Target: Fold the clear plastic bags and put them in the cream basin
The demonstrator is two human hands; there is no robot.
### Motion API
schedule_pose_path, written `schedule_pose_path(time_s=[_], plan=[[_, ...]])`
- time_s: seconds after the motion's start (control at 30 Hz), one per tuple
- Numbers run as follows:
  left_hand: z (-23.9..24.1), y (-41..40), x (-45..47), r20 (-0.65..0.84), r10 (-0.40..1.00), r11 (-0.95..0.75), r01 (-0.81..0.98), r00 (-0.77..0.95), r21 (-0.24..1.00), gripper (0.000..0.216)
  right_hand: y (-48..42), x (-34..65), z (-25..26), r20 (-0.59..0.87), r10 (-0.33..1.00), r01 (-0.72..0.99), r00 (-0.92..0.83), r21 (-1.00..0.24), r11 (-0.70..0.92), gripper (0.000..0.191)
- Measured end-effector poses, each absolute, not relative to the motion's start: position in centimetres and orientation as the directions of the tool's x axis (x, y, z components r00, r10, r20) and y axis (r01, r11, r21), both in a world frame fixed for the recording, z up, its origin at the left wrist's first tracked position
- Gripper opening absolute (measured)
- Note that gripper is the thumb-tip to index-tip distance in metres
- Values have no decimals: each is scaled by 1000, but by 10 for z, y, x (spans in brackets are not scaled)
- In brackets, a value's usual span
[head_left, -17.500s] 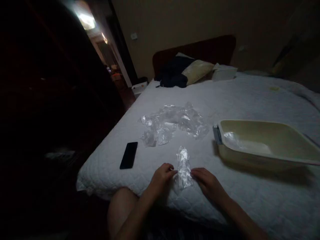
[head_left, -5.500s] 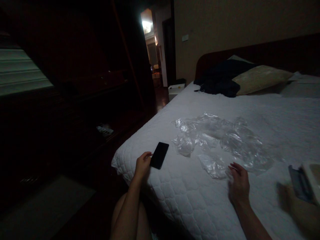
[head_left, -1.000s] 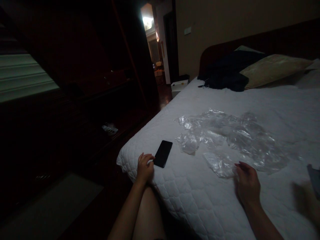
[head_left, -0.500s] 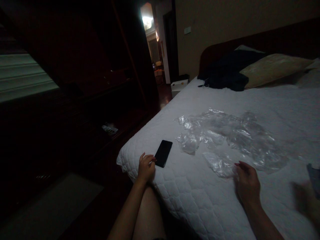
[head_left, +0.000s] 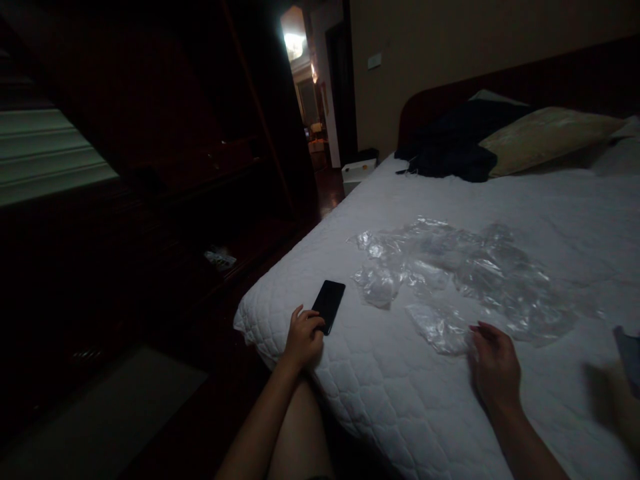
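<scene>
A black smartphone (head_left: pixel 330 303) lies flat on the white quilted bedspread (head_left: pixel 400 393), close to the bed's left edge. My left hand (head_left: pixel 305 339) reaches over the phone's lower left part, fingers apart and the tips on or just above it; contact is hard to tell. Crumpled clear plastic bags (head_left: pixel 500 280) are spread over the middle of the bed, and a smaller clear plastic piece (head_left: pixel 437 328) lies nearer me. At that piece's right end rests my right hand (head_left: pixel 496 367), its fingers loosely bent and its thumb mostly hidden. No firm grip shows there.
A dark cloth heap (head_left: pixel 445 147) and a pale pillow (head_left: pixel 550 137) lie by the headboard. Blurred at the right edge is a bluish-grey object (head_left: pixel 627 360). A white box (head_left: pixel 359 170) stands beyond the bed, and dark open shelving (head_left: pixel 215 200) lines the left.
My left hand has moved right, from beside the phone to over its lower part. My right hand, the phone and the plastic look the same.
</scene>
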State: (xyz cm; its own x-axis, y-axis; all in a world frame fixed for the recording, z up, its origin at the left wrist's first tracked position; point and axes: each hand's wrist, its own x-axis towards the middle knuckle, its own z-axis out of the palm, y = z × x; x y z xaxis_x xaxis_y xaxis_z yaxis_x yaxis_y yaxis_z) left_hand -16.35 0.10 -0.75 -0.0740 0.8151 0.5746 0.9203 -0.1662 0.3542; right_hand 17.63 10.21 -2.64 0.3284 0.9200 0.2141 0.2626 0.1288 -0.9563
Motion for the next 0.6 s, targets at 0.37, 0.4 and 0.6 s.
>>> schedule_pose_path(time_s=[0.37, 0.4, 0.6], plan=[[-7, -2, -176, 594, 746, -10, 886, -303, 464, 24, 101, 175, -25, 208, 921, 251, 328, -960, 127, 40], [-8, -2, -178, 594, 739, 6, 886, -317, 465, 23, 101, 175, -25, 209, 921, 254, 329, -959, 127, 40], [-10, -3, -180, 577, 756, 25, 895, -309, 446, 23, 101, 175, -25, 191, 925, 241, 327, -964, 114, 40]])
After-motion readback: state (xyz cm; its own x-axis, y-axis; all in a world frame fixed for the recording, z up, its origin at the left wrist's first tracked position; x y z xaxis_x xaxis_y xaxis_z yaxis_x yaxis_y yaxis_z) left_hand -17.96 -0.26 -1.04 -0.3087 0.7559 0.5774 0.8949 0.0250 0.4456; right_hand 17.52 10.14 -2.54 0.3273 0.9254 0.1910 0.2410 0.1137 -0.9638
